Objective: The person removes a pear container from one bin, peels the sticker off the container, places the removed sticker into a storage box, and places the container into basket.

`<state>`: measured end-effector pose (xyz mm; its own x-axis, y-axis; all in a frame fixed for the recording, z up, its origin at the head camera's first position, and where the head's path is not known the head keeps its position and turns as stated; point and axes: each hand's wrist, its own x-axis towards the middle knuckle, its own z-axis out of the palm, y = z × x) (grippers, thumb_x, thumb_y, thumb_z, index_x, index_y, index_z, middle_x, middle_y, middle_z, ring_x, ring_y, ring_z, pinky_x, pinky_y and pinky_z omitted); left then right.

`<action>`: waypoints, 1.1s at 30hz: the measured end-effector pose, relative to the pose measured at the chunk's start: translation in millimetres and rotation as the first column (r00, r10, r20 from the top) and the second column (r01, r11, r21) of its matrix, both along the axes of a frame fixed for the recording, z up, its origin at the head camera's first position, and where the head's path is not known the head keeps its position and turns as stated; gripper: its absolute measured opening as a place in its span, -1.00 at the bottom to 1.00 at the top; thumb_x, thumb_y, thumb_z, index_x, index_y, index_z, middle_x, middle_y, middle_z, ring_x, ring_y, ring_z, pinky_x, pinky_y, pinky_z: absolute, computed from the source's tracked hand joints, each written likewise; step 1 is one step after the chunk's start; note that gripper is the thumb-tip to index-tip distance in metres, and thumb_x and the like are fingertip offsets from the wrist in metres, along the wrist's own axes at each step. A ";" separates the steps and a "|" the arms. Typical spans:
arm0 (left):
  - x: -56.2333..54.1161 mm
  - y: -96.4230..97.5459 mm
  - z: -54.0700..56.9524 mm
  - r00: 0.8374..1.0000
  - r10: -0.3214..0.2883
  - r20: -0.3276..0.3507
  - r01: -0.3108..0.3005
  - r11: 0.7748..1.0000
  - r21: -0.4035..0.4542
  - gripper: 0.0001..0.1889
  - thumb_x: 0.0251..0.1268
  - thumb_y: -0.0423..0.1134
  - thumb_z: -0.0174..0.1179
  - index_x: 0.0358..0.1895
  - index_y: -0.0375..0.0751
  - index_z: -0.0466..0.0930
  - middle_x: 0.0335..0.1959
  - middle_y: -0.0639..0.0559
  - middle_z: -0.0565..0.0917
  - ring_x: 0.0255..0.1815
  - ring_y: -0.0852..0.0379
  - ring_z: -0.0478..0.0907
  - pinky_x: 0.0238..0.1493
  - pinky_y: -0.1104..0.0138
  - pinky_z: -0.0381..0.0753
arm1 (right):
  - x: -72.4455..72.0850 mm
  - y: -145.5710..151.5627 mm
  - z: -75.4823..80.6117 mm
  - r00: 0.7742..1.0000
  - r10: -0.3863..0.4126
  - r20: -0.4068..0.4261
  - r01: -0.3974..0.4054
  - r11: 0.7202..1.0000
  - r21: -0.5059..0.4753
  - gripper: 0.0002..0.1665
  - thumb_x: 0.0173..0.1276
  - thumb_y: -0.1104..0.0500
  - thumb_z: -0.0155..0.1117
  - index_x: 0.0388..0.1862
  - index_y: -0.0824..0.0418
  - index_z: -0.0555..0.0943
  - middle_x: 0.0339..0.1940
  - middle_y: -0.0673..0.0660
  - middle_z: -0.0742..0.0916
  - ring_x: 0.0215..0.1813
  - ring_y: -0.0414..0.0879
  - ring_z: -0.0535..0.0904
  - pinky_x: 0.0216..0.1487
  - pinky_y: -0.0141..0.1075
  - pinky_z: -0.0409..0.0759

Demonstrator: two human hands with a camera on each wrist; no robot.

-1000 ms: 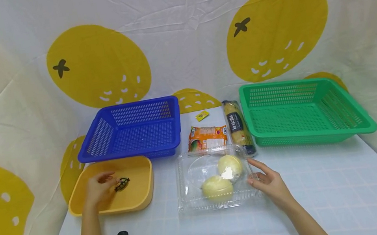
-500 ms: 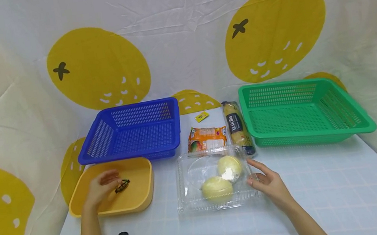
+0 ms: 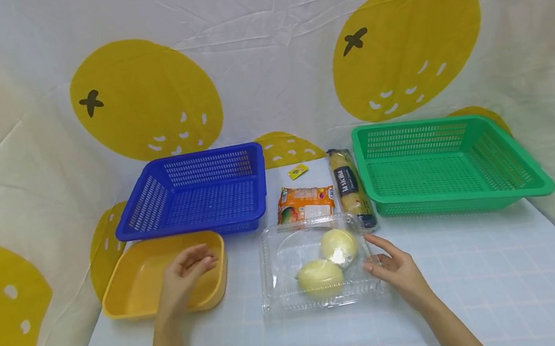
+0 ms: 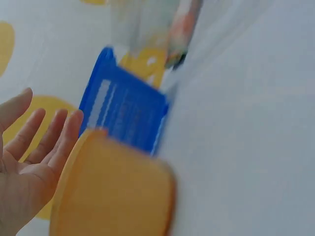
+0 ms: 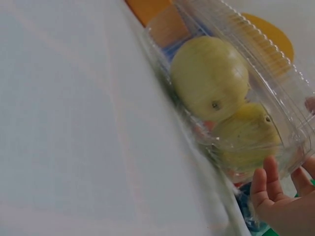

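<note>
My left hand (image 3: 188, 275) is over the right part of a yellow basin (image 3: 132, 268), covering some of it. In the left wrist view its fingers (image 4: 47, 140) are spread and loosely bent, with nothing between them and the thumb. On the table lies a clear plastic clamshell box (image 3: 280, 254) with two pale yellow fruits (image 3: 320, 278) inside, shaped like small melons. At the box's right side, my right hand (image 3: 401, 273) rests with its thumb and index fingertip right at the edge. The right wrist view shows its fingertips (image 5: 273, 172) along the box's end.
A blue basket (image 3: 190, 208) stands behind the basin, and a green basket (image 3: 446, 174) is at the back right. Between them lie an orange packet (image 3: 304, 201), a long bag labelled la sicilia (image 3: 347, 181) and a small yellow sachet (image 3: 298, 171).
My left hand has moved right across the basin. The small dark, yellow-marked item seen there earlier is out of sight now. My right hand and the box have stayed put.
</note>
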<state>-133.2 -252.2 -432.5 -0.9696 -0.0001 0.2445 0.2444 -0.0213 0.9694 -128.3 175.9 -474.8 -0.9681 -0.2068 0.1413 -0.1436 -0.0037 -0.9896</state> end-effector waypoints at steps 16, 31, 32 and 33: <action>2.5 84.5 -32.5 0.985 -0.139 0.100 0.140 0.990 -0.002 -0.50 0.11 -0.56 0.22 0.17 -0.56 0.36 0.25 -0.41 0.37 0.26 -0.35 0.31 0.05 0.34 0.54 | 0.3 1.2 -0.9 1.000 0.007 -0.011 -0.007 1.000 0.000 -0.30 0.26 0.39 0.23 0.38 0.26 0.29 0.36 0.09 0.36 -0.07 -0.22 0.58 -0.16 -0.38 0.61; 14.1 95.2 -33.4 0.987 -0.127 0.102 0.118 0.989 0.094 -0.42 0.03 -0.62 0.22 0.22 -0.56 0.33 0.32 -0.37 0.30 0.30 -0.35 0.25 0.05 0.35 0.52 | -1.1 2.5 -0.7 0.998 0.039 -0.058 -0.042 0.998 -0.050 -0.31 0.20 0.46 0.23 0.34 0.31 0.32 0.30 0.09 0.41 -0.13 -0.18 0.60 -0.22 -0.42 0.62; 15.4 96.1 -32.2 0.987 -0.122 0.103 0.112 0.988 0.103 -0.41 0.02 -0.63 0.22 0.22 -0.58 0.32 0.32 -0.38 0.30 0.29 -0.33 0.26 0.05 0.34 0.52 | -1.0 2.6 -0.6 0.997 0.045 -0.063 -0.048 0.997 -0.061 -0.30 0.19 0.47 0.23 0.34 0.32 0.33 0.30 0.08 0.41 -0.13 -0.18 0.60 -0.22 -0.42 0.62; 16.7 96.9 -31.1 0.988 -0.118 0.102 0.107 0.988 0.109 -0.41 0.02 -0.64 0.21 0.22 -0.59 0.31 0.32 -0.39 0.30 0.29 -0.32 0.26 0.05 0.34 0.51 | -0.5 2.8 -0.4 0.996 0.051 -0.068 -0.056 0.996 -0.072 -0.30 0.19 0.48 0.22 0.34 0.33 0.32 0.30 0.08 0.42 -0.13 -0.18 0.60 -0.22 -0.42 0.62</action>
<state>-116.5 -155.2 -463.6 -0.9856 0.0905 0.1431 0.1292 -0.1438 0.9811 -128.8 178.7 -475.2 -0.9439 -0.2451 0.2215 -0.2064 -0.0861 -0.9747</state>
